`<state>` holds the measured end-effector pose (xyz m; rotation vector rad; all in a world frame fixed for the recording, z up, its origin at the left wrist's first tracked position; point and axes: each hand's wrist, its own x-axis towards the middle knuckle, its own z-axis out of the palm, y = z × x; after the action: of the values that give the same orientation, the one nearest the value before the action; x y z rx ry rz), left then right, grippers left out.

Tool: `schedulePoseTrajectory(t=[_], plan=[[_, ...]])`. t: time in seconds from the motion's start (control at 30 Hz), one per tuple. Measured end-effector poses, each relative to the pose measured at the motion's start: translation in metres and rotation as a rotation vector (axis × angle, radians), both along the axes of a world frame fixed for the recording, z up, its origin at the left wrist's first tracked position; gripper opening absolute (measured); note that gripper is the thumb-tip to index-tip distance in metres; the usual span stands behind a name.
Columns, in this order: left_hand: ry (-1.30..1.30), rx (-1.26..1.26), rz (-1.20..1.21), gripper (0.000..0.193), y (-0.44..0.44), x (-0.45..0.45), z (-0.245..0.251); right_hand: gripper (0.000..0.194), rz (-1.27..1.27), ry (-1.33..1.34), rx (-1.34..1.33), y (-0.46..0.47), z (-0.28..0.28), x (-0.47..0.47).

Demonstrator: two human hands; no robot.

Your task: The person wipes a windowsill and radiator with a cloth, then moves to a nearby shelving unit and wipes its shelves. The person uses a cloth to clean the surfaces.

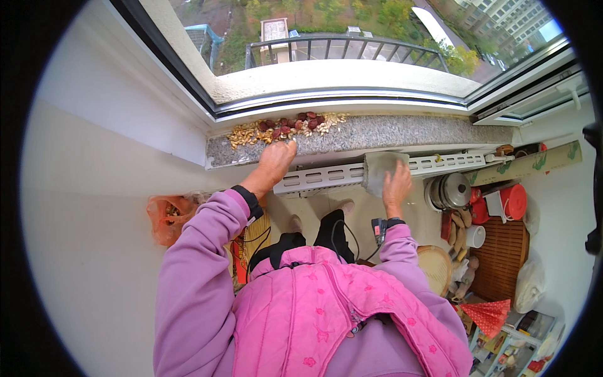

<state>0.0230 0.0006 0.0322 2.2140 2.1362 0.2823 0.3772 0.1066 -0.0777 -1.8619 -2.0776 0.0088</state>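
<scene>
Pale seeds (242, 135) and dark red dried fruits or pits (312, 123) lie in a loose pile on the left part of the speckled granite windowsill (400, 132). At the pile's front edge is my left hand (278, 160), its fingers curled; whether anything small is between them cannot be told. A grey-green cloth (377, 172) hangs over the white radiator (330, 176) below the sill. My right hand (398, 184) is at the cloth's right side, fingers partly spread and touching or just over it; a grip on it cannot be made out.
An orange plastic bag (162, 221) is on the floor at left. To the right are a lidded metal pot (456, 190), a red-lidded bucket (513, 201), a round woven tray (434, 268) and a slatted wooden board (499, 257). The window frame (344, 96) borders the sill; cables hang near my legs.
</scene>
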Motion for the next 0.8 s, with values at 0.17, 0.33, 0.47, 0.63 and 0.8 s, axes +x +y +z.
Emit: schedulePoseTrajectory(t=[0.17, 0.33, 0.47, 0.63, 0.8], plan=[[-0.030, -0.026, -0.001, 0.015, 0.000, -0.001, 0.000, 0.063, 0.076, 0.016, -0.112, -0.015, -0.001, -0.015], [-0.037, -0.022, -0.008, 0.014, 0.000, -0.002, -0.001, 0.061, 0.070, 0.008, -0.120, -0.002, -0.009, -0.014], [-0.007, -0.050, 0.026, 0.014, 0.001, 0.000, -0.001, 0.056, 0.074, 0.002, -0.120, 0.003, -0.008, -0.018], [-0.035, -0.050, 0.005, 0.015, 0.000, -0.002, -0.001, 0.047, 0.105, -0.049, -0.139, 0.004, -0.003, -0.027], [-0.034, -0.062, 0.008, 0.017, 0.001, -0.002, -0.003, 0.046, 0.285, -0.029, -0.136, -0.017, 0.005, -0.052]])
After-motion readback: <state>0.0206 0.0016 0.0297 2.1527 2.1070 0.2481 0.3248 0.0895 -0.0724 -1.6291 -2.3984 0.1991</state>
